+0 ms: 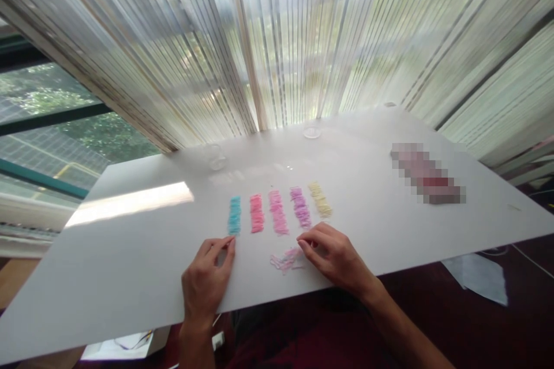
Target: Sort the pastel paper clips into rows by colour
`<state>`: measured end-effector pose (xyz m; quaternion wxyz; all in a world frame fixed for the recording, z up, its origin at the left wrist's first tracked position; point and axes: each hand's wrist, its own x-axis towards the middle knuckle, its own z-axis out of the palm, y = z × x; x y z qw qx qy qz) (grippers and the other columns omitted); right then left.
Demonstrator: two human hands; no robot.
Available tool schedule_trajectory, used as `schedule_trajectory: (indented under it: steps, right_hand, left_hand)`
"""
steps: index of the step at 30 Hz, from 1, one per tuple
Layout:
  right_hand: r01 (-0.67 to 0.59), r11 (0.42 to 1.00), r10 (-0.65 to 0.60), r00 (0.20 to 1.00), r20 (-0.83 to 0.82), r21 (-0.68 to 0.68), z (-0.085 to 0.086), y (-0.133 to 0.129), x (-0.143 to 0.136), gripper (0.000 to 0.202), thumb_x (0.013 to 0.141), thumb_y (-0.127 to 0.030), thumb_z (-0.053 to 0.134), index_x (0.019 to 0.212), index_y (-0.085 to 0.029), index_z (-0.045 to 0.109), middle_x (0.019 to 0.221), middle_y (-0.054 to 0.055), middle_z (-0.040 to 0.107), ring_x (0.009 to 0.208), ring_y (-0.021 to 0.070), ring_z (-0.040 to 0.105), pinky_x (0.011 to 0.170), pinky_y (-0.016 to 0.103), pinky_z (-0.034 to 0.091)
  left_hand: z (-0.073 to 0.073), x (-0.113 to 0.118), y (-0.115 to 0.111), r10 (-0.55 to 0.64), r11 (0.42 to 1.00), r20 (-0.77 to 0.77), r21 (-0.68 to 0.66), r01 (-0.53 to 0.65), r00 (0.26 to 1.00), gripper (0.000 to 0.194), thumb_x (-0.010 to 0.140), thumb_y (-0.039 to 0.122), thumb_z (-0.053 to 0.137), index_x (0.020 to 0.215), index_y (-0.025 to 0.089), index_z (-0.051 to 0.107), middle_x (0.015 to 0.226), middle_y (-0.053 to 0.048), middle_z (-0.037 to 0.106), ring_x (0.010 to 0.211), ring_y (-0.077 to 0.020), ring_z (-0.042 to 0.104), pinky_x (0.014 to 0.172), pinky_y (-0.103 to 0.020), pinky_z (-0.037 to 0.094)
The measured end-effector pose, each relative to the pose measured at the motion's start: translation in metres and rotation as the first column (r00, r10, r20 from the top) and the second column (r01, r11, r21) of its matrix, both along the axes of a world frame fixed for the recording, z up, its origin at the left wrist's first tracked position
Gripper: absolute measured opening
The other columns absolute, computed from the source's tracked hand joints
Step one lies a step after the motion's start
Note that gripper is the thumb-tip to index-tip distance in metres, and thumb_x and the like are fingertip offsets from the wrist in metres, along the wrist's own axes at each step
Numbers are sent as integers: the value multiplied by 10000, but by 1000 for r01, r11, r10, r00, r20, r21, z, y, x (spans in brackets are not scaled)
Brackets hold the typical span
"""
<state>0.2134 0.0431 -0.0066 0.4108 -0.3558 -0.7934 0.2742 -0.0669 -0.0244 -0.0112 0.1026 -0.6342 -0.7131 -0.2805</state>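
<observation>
Five columns of small thin coloured pieces lie side by side on the white table (142,265): blue (234,215), coral red (257,213), pink (277,212), purple (300,207) and pale yellow (320,199). My left hand (208,279) pinches thumb and forefinger together at the near end of the blue column. Below the purple column, my right hand (332,253) is closed in a pinch, close beside a loose pile of mostly pink pieces (284,260). Whatever either pinch holds is too small to make out.
Two round transparent objects, one at the back left (217,162) and one at the back middle (312,133), rest on the table. A pixelated reddish item (427,174) lies to the right. Striped curtains (277,40) hang behind the far edge.
</observation>
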Motion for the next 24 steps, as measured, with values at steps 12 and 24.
schedule_trajectory:
  steps: [12, 24]
  right_hand:
    - [-112, 994, 111, 991, 69, 12, 2, -2, 2, 154, 904, -76, 616, 927, -212, 686, 827, 26, 657, 802, 189, 621, 725, 311, 534]
    - [-127, 992, 126, 990, 66, 25, 3, -2, 1, 152, 937, -93, 606, 953, -218, 690, 852, 40, 663, 821, 199, 617, 737, 331, 548]
  left_hand:
    - [23, 64, -4, -435, 870, 274, -118, 479, 858, 162, 978, 262, 627, 1086, 250, 746, 970, -35, 729, 809, -165, 736, 718, -249, 599]
    - [19, 66, -2, -412, 871, 276, -160, 465, 868, 150, 994, 261, 598, 960, 240, 743, 902, -22, 714, 743, -151, 716, 712, -239, 576]
